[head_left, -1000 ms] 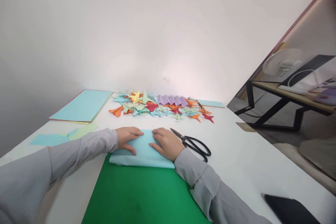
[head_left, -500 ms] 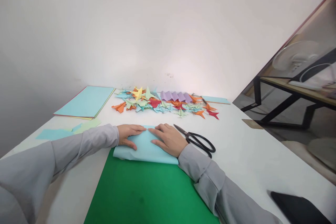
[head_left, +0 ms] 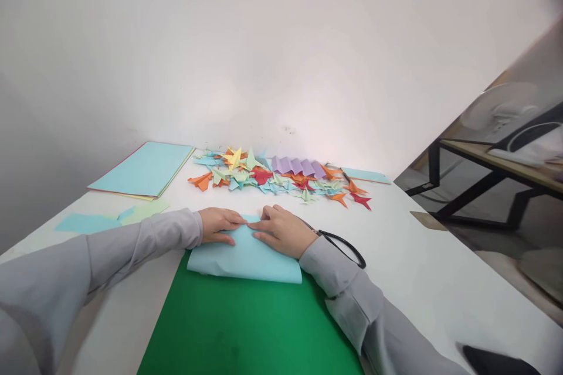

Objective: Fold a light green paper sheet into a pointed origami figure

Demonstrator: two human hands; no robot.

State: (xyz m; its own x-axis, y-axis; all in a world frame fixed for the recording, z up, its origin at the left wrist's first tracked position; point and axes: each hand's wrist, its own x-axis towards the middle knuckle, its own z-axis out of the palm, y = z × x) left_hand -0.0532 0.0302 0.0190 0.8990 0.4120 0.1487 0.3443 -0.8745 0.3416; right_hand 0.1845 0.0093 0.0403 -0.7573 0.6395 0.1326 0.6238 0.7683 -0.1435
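A folded sheet of light blue paper [head_left: 246, 259] lies across the far end of a green mat [head_left: 250, 328]. My left hand [head_left: 221, 226] rests on the paper's far left part, fingers stretched toward the middle and thumb apart. Over the far right part, my right hand [head_left: 284, 231] presses down with its index finger pointing left and its thumb spread from it. The two hands' fingertips nearly meet at the paper's far edge. Black-handled scissors [head_left: 349, 248] lie just right of my right hand, partly hidden by the hand and sleeve.
Many small folded paper shapes [head_left: 263, 175] in several colours lie along the wall, with a pleated purple strip [head_left: 299, 166] among them. A stack of coloured sheets [head_left: 145, 169] is at the back left. Blue paper scraps [head_left: 88, 222] lie near my left forearm. A black object [head_left: 497, 360] sits at lower right.
The view has shifted slightly. My right hand and forearm now cover more of the scissors. Both hands stay on the blue paper, with the right index finger straighter along its far edge.
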